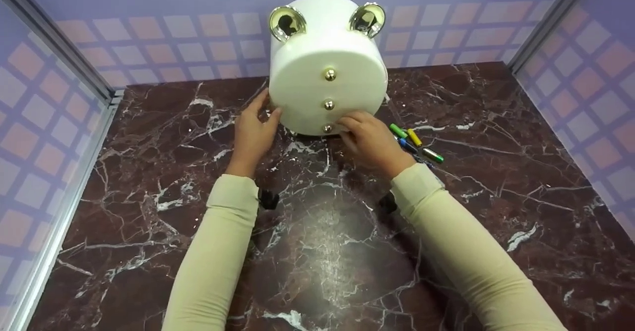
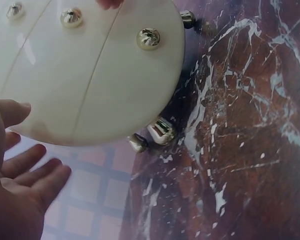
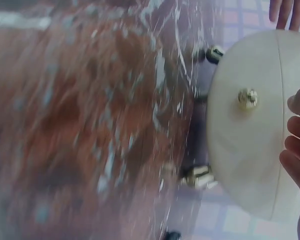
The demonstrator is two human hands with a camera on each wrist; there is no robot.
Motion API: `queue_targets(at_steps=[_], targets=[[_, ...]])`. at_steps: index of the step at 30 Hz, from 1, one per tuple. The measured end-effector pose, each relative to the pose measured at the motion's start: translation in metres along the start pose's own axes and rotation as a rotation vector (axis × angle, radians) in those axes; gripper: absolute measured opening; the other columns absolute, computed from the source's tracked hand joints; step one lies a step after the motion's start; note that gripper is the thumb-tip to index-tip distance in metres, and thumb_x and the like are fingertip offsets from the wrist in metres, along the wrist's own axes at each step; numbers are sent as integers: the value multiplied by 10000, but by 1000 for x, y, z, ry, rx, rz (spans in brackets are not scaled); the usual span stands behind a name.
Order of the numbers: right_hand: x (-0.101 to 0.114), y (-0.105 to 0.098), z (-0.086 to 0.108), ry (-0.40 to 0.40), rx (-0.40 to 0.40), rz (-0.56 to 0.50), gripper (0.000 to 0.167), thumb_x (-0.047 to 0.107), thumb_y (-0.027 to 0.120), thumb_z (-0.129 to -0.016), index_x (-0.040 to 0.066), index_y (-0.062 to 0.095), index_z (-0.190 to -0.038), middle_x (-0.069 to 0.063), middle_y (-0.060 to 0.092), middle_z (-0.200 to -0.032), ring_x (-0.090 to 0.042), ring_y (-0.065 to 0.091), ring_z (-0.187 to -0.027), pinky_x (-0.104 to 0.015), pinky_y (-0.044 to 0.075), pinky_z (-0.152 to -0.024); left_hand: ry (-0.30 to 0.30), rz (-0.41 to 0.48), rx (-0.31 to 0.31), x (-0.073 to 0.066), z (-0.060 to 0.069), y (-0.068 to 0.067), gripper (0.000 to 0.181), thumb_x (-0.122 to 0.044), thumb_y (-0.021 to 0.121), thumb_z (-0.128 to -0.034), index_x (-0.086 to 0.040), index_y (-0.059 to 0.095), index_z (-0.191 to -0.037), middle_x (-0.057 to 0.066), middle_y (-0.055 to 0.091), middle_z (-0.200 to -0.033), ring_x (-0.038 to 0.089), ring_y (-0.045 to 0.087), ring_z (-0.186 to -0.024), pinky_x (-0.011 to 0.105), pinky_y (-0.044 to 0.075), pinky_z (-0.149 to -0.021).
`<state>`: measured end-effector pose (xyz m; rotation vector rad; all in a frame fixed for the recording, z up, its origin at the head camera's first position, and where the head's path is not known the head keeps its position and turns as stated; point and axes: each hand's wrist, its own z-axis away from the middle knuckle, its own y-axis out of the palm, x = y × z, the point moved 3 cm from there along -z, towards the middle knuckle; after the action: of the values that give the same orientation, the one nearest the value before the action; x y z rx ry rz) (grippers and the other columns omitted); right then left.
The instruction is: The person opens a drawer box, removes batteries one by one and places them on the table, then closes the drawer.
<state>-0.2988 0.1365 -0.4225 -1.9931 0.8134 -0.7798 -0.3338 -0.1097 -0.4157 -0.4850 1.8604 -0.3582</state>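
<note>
A white round drawer box [image 1: 302,90] with gold ears stands at the back of the table, its flat front carrying three gold knobs, the lowest knob [image 1: 327,128] near the bottom edge. At the box's left side is my left hand [image 1: 254,135], fingers spread and slightly bent; in the left wrist view the left hand [image 2: 25,175] holds nothing. My right hand [image 1: 369,137] is in front of the lower right of the face. In the right wrist view, the fingertips [image 3: 292,150] lie along a drawer seam, apart from the lowest knob [image 3: 248,98].
Right of the right hand lie several small pens or markers: a green one [image 1: 398,131], a yellow one [image 1: 414,137], a blue one [image 1: 408,146]. Short gold feet [image 2: 161,131] hold the box up off the dark marbled table [image 1: 317,251]. A tiled wall [image 1: 181,38] stands close behind.
</note>
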Motion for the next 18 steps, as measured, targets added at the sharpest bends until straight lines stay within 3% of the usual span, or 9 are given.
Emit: queue_targets(at_steps=[4, 8, 18], targets=[[-11, -8, 5, 27, -1, 19, 323, 144, 622, -916, 35, 642, -1220, -126, 648, -1222, -286, 578, -1171, -397, 450, -1073, 6, -160, 75, -1, 2, -9, 598, -276, 590, -963, -91, 378, -1490, 124, 484, -1465, 283, 423, -1387, 398, 295, -1197], [-25, -19, 12, 61, 13, 27, 400, 163, 638, -915, 54, 598, -1299, -115, 608, -1306, -287, 535, -1250, -422, 403, -1122, -7, -282, 174, 2, 5, -18, 657, -332, 534, -986, -109, 258, -1539, 144, 346, -1554, 337, 309, -1444, 468, 218, -1220], [-64, -47, 37, 156, 79, 119, 542, 285, 619, -940, 80, 482, -1422, -162, 490, -1449, -378, 387, -1383, -521, 293, -1176, 9, -494, 315, 7, 16, -35, 710, -456, 354, -1027, -122, 44, -1572, 191, 97, -1624, 407, 43, -1496, 574, 29, -1221]])
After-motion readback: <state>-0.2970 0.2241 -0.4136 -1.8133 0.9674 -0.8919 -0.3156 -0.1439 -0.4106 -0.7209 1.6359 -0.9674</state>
